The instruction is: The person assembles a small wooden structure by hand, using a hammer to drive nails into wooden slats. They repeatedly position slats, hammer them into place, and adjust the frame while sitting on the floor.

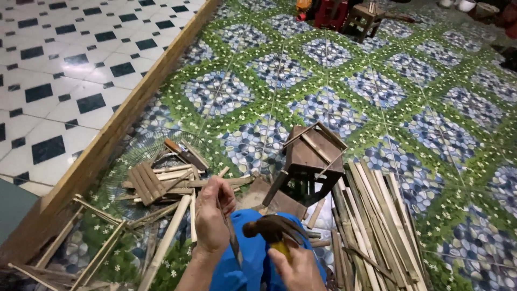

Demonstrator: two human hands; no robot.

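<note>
Head view, bottom centre: our left hand (213, 215) pinches a thin blade (233, 245) upright over the knee, fingers closed; our right hand (295, 269) grips the hammer (273, 229) just beside it, head level for tapping.

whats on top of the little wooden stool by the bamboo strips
A few thin bamboo sticks lie across the tilted top of the small wooden stool. The floor under it is mostly hidden by its legs and shadow; a flat wooden board shows at its base.
</note>
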